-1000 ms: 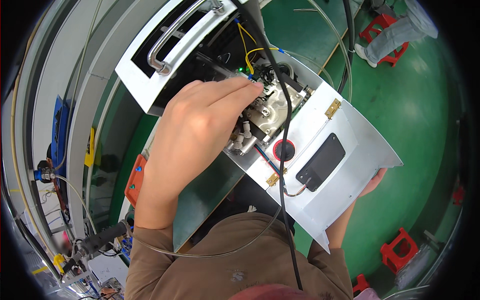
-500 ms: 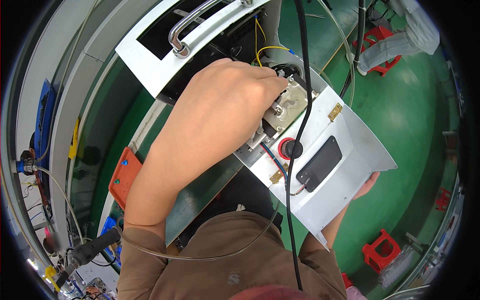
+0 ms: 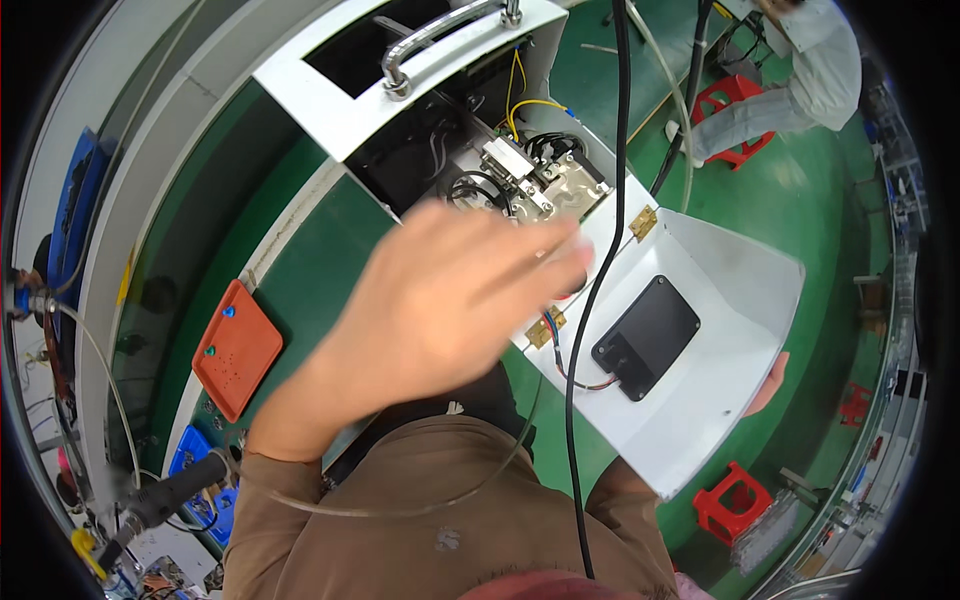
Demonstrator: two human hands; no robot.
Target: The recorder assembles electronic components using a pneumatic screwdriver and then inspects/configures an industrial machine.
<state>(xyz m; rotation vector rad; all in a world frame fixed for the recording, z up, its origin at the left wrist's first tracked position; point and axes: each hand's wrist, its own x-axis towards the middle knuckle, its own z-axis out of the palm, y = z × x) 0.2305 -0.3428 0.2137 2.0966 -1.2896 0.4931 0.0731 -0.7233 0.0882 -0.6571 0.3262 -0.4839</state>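
Note:
A white metal box (image 3: 330, 110) with a chrome handle (image 3: 440, 35) stands open on the green bench. Inside it lie silver metal parts (image 3: 545, 185) and yellow and black wires. My left hand (image 3: 440, 300) hovers blurred just in front of the opening, fingers stretched out and holding nothing. The hinged white lid (image 3: 740, 290) swings out to the right and carries a black rectangular panel (image 3: 645, 335). My right hand (image 3: 772, 385) grips the lid's outer edge from beneath; only its fingertips show. A black cable (image 3: 600, 270) hangs down across the box.
An orange tray (image 3: 235, 348) lies on the bench to the left. A black-handled tool (image 3: 165, 495) and blue bins (image 3: 190, 460) sit at the lower left. Another person (image 3: 810, 70) sits at the top right by a red stool (image 3: 730, 95). Another red stool (image 3: 735, 500) stands on the green floor.
My left hand has lifted off the metal parts inside the box and drawn back toward me, uncovering them. The right hand stays under the lid.

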